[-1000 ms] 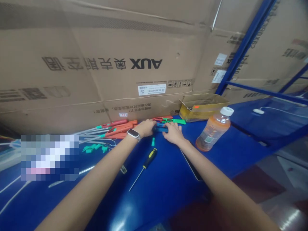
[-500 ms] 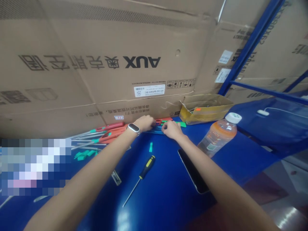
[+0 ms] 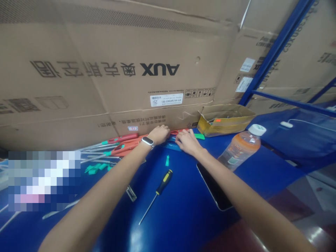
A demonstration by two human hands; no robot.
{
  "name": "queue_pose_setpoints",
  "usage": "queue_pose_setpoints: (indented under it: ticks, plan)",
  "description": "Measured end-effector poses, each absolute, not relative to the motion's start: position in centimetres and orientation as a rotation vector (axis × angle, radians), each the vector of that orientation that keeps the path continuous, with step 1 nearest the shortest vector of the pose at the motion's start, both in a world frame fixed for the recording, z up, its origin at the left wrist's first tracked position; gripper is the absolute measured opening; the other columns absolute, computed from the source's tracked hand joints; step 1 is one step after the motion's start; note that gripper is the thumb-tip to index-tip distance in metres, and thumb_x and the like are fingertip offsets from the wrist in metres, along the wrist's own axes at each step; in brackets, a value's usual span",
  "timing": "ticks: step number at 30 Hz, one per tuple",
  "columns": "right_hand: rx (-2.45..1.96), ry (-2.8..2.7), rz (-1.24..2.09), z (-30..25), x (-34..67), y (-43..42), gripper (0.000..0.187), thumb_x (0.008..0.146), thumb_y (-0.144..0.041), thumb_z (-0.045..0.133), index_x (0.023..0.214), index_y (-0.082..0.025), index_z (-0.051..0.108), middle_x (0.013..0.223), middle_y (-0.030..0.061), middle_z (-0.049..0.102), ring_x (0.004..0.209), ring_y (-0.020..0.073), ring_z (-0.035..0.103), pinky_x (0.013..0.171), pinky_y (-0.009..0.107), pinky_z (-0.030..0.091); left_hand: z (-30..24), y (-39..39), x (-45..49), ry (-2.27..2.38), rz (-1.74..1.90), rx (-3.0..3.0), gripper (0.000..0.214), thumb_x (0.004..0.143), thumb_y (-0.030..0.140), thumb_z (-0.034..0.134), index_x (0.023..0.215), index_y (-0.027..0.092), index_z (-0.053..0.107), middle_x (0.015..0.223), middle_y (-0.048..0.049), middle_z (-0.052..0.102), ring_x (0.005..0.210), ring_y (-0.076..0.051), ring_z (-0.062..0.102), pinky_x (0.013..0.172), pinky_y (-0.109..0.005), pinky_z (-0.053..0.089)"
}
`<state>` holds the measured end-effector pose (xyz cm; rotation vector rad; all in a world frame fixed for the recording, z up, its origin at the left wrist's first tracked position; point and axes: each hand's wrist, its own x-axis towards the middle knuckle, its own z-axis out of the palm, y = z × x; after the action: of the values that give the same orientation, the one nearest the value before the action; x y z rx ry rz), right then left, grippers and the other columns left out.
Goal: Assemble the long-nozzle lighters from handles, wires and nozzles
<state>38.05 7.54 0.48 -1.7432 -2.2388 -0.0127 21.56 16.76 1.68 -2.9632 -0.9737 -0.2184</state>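
Both hands are in at the foot of the cardboard wall (image 3: 112, 42), and here's the change: the blue piece (image 3: 174, 146) shows a longer stretch than a second ago, running from beneath the left hand (image 3: 160, 134) to the right hand's (image 3: 187, 141) fingertips. That suggests the work is still centred on this piece, with the grip being adjusted. The right fingers curl down at its end; whether they pinch it, one can't tell. The left fingers bend over the far side, tips hidden, grip unreadable. Left of those fingers, orange handles (image 3: 127, 148); just beyond the right ones, a green handle (image 3: 200, 136). Nearer the body than both sets of fingers, a small green part (image 3: 167, 161), then the screwdriver (image 3: 164, 182).
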Motion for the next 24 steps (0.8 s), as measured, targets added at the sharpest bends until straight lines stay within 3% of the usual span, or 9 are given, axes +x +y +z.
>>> queue_pose_setpoints:
  ticks: [4, 7, 10, 12, 14, 18, 21, 24]
  plan:
    - [-1.612, -2.158, -0.042, 1.2, 37.9, 5.9, 0.012, 0.092, -0.020, 0.057, 0.086, -0.018, 0.067, 0.095, 0.0086, 0.072, 0.099, 0.0243, 0.056, 0.093, 0.040, 0.029, 3.3, 14.9, 19.3, -1.066, -0.537, -2.872, 0.020, 0.095, 0.024, 0.046, 0.106, 0.016, 0.059, 0.115, -0.0138, 0.059, 0.112, -0.028, 0.054, 0.097, -0.043, 0.044]
    - [-1.501, -1.977, 0.022, 1.9, 36.1, 3.8, 0.011, 0.092, -0.024, 0.060, 0.084, -0.021, 0.066, 0.089, 0.0050, 0.072, 0.093, 0.0224, 0.058, 0.090, 0.038, 0.033, 4.1, 11.8, 17.0, -1.312, -1.409, -2.671, 0.025, 0.095, 0.034, 0.051, 0.113, 0.017, 0.054, 0.118, -0.0127, 0.057, 0.113, -0.025, 0.055, 0.099, -0.041, 0.046]
    - [-1.333, -1.881, 0.139, 2.3, 32.4, 1.3, 0.011, 0.091, -0.026, 0.062, 0.082, -0.022, 0.066, 0.088, 0.0024, 0.071, 0.091, 0.0202, 0.060, 0.090, 0.036, 0.036, 4.1, 7.5, 14.8, -1.730, -1.994, -2.515, 0.045, 0.091, 0.051, 0.056, 0.122, 0.019, 0.049, 0.126, -0.0126, 0.058, 0.116, -0.025, 0.058, 0.095, -0.039, 0.050]
    - [-1.248, -1.850, 0.191, 2.4, 29.3, 0.0, 0.009, 0.091, -0.025, 0.063, 0.082, -0.022, 0.066, 0.088, 0.0017, 0.072, 0.090, 0.0198, 0.061, 0.087, 0.035, 0.037, 3.8, 4.6, 13.3, -1.888, -2.124, -2.818, 0.047, 0.093, 0.058, 0.048, 0.118, 0.018, 0.054, 0.120, -0.0113, 0.064, 0.109, -0.025, 0.063, 0.085, -0.037, 0.056]
    - [-1.181, -1.865, 0.239, 2.4, 26.2, -1.0, 0.008, 0.090, -0.024, 0.063, 0.082, -0.022, 0.065, 0.093, 0.0027, 0.073, 0.095, 0.0205, 0.062, 0.086, 0.035, 0.037, 3.4, 2.2, 11.6, -1.888, -2.261, -2.923, 0.045, 0.091, 0.055, 0.053, 0.118, 0.019, 0.056, 0.119, -0.0102, 0.067, 0.109, -0.026, 0.065, 0.084, -0.036, 0.057]
    - [-1.131, -1.948, 0.310, 1.9, 21.5, -2.3, 0.011, 0.089, -0.026, 0.060, 0.079, -0.023, 0.063, 0.093, 0.0035, 0.072, 0.091, 0.0205, 0.063, 0.085, 0.035, 0.038, 2.5, -0.7, 6.7, -1.974, -2.419, -2.663, 0.039, 0.086, 0.054, 0.062, 0.100, 0.018, 0.062, 0.107, -0.0087, 0.072, 0.102, -0.025, 0.068, 0.084, -0.037, 0.057]
    - [-1.159, -2.032, 0.366, 1.2, 19.8, -3.1, 0.007, 0.084, -0.027, 0.062, 0.081, -0.022, 0.058, 0.080, 0.0005, 0.067, 0.074, 0.0174, 0.061, 0.077, 0.034, 0.038, 1.6, -2.6, 3.0, -2.234, -2.656, -2.401, 0.040, 0.079, 0.053, 0.070, 0.092, 0.017, 0.057, 0.101, -0.0104, 0.074, 0.092, -0.026, 0.071, 0.076, -0.038, 0.059]
    - [-1.176, -2.167, 0.439, 0.5, 19.1, -3.7, 0.017, 0.080, -0.033, 0.069, 0.079, -0.022, 0.056, 0.073, -0.0011, 0.064, 0.073, 0.0182, 0.060, 0.074, 0.033, 0.038, 0.3, -4.8, 1.1, -2.416, -2.822, -2.161, 0.043, 0.073, 0.046, 0.078, 0.091, 0.019, 0.049, 0.105, -0.0107, 0.073, 0.092, -0.025, 0.072, 0.075, -0.038, 0.059]
